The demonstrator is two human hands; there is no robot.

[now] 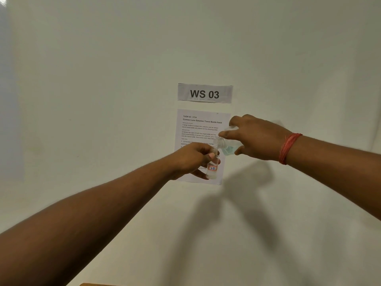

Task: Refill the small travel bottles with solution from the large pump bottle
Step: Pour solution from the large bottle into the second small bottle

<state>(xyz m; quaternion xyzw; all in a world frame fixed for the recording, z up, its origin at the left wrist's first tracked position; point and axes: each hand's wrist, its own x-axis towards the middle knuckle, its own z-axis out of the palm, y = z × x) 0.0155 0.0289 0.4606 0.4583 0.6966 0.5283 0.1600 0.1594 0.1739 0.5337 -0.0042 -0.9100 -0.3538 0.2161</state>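
The left hand (190,159) is curled around a small clear travel bottle (213,168), thumb across its upper part and fingers wrapped behind, holding it roughly upright with its open mouth at the top. A small white label with a red border and the handwritten mark "7B" (212,168) sits on the bottle just below the thumb. The bottle's lower end looks pale, though whether it holds liquid is hard to tell through the blur.

Just above and to the right of that hand, the right hand (254,139) grips a larger clear bottle (226,146), fingers spread over its top side and thumb beneath. This bottle is tipped over towards the left hand, its threaded, capless neck (219,142) pointing down and left, right at the mouth of the travel bottle. A bluish-tinted liquid (228,150) pools in the lowered part of the body near the neck. A red thread band (288,148) is wound around the right wrist.

Behind both hands, a printed task sheet (201,129) headed "Contact Lens Solution Travel Bottle Refill" lies on the white surface (103,100), and beyond it, farther from the hands, is a paper sign reading "WS 03" (205,93). Shadows of the arms fall on the surface nearer the person.
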